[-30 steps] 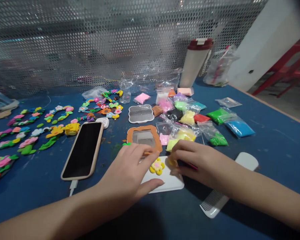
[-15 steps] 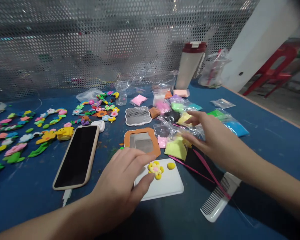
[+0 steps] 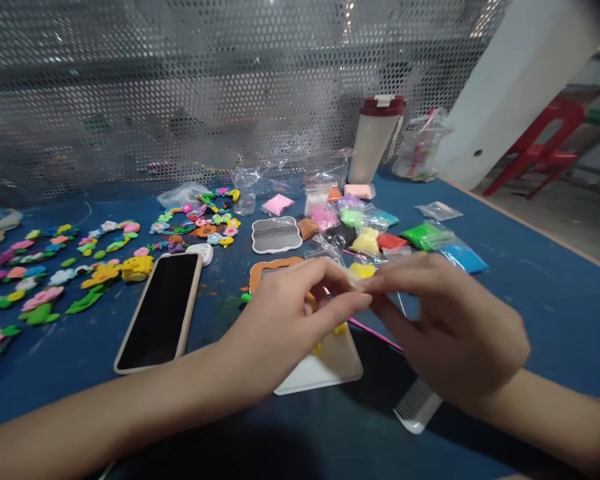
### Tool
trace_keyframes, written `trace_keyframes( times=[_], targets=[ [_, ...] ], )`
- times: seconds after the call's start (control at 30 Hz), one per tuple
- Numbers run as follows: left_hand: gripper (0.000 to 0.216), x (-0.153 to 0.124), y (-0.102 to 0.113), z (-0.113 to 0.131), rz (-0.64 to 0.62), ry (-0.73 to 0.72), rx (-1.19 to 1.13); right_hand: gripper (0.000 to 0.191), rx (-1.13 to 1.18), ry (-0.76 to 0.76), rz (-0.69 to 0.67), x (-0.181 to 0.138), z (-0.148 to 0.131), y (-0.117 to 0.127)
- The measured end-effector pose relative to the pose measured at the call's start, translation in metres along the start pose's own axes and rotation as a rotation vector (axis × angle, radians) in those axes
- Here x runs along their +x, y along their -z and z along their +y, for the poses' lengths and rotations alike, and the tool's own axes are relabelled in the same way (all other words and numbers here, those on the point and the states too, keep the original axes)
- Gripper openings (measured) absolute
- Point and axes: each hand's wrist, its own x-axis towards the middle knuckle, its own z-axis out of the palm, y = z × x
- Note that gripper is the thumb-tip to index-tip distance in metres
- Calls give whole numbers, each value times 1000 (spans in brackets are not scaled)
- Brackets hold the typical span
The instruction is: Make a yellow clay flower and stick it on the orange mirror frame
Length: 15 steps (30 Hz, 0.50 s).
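Over the white board (image 3: 320,375), my left hand (image 3: 300,317) and my right hand (image 3: 450,327) meet, their fingertips pinching a small clear plastic bag of yellow clay (image 3: 363,270). Most of the bag is hidden by my fingers. Beneath my left hand, only bits of the yellow clay flower on the board show. An orange clay-edged mirror (image 3: 260,270) lies just beyond, partly covered by my left hand. Below my right hand is a white comb (image 3: 417,407), its upper part out of sight.
A phone (image 3: 163,313) lies at left near many clay flower pieces (image 3: 105,273). Behind my hands are a white-rimmed mirror (image 3: 277,235) and several clay packets (image 3: 340,235). A tumbler (image 3: 375,143) stands at the back by a perforated metal panel (image 3: 180,100).
My right hand has come left and closed on the bag. My left hand has risen from beside the flower to meet it, now covering most of the flower and orange-edged mirror.
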Motion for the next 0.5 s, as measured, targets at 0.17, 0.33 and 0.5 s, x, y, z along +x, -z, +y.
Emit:
trace_keyframes(
  times=[0.17, 0.33, 0.5],
  targets=[
    [17, -4, -6, -9, 45, 53, -60, 30, 37, 230, -278, -11, 10, 2],
    [21, -6, -1, -11, 67, 26, 32, 14, 214, 181, -183, -9, 10, -9],
    [22, -2, 2, -10, 26, -148, 130, 10, 273, -61, -312, -5, 3, -13]
  ],
)
